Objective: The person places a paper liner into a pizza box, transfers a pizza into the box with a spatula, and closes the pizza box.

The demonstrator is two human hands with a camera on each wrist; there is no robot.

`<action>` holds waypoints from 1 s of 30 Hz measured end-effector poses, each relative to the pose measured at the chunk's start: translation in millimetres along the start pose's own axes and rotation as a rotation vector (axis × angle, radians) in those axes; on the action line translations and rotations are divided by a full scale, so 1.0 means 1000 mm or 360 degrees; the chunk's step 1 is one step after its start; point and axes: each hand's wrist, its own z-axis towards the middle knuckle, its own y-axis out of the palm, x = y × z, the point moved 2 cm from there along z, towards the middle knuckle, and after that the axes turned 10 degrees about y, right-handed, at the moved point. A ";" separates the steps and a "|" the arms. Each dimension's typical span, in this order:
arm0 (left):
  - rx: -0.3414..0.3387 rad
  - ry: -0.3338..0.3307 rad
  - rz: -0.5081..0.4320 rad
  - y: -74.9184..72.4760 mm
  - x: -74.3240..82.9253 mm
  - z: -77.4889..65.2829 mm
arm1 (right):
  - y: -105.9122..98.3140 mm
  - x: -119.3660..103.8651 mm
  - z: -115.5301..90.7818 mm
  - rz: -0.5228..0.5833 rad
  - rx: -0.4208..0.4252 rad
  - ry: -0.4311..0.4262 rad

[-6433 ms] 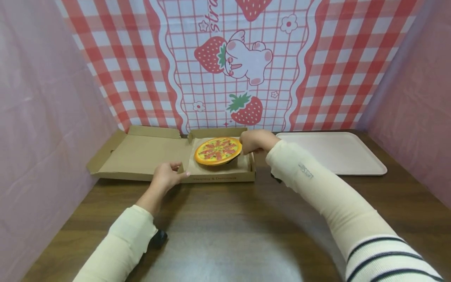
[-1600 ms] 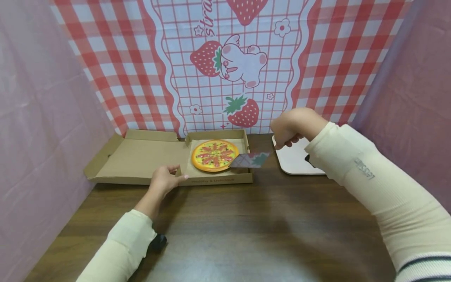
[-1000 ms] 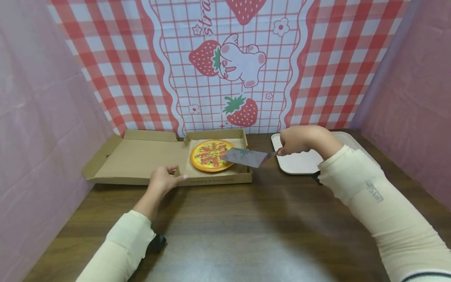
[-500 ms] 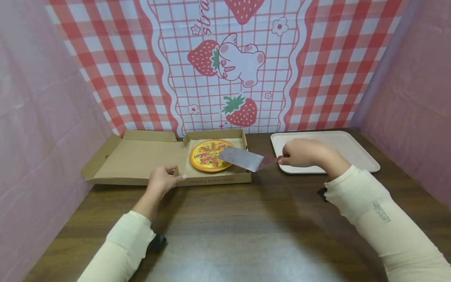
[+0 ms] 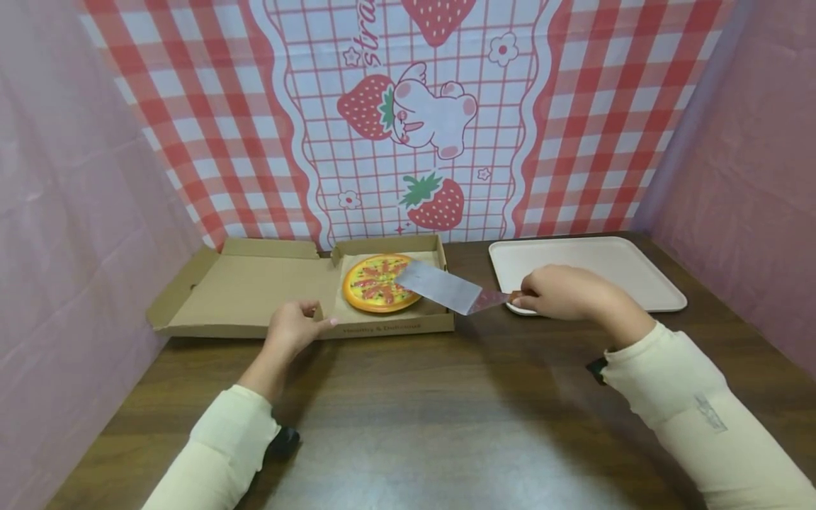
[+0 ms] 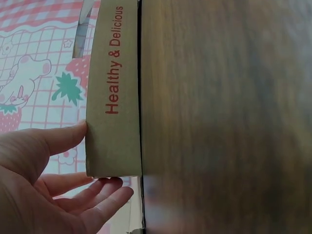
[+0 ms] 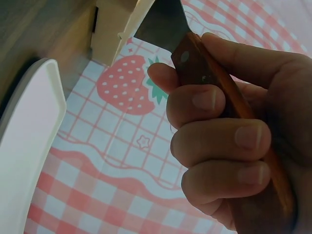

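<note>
A round toy pizza point(image 5: 376, 287) with a yellow-orange rim lies on brown paper inside the open cardboard pizza box point(image 5: 395, 329). My left hand point(image 5: 293, 326) holds the box by its front left corner; in the left wrist view the thumb is on the wall's upper edge and the fingers are at its end. My right hand point(image 5: 567, 292) grips the wooden handle point(image 7: 214, 73) of a metal spatula point(image 5: 440, 285), fingers wrapped round it in the right wrist view. The flat blade slants leftward across the box's right wall, its tip overlapping the pizza's right edge.
The box's lid point(image 5: 255, 287) lies unfolded to the left on the wooden table point(image 5: 395, 418). A pale rectangular tray point(image 5: 605, 265) stands at the back right, partly behind my right hand. A strawberry-print checked cloth point(image 5: 440, 106) hangs behind, with pink curtains on both sides.
Earliest, the pizza was tilted up at its right side by my right hand; now it lies flat. The spatula has drawn rightward, and lately my right hand came lower and nearer. The left hand stayed.
</note>
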 end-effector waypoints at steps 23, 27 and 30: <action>0.0015 0.0974 0.0411 0.004 0.014 0.000 | 0.008 0.023 -0.023 0.0071 0.0019 0.0045; -0.0035 0.1080 0.0461 0.007 0.019 -0.002 | 0.009 0.027 -0.025 0.0095 0.0009 0.0062; -0.0090 0.1127 0.0486 0.010 0.024 -0.004 | 0.009 0.029 -0.027 0.0115 0.0005 0.0072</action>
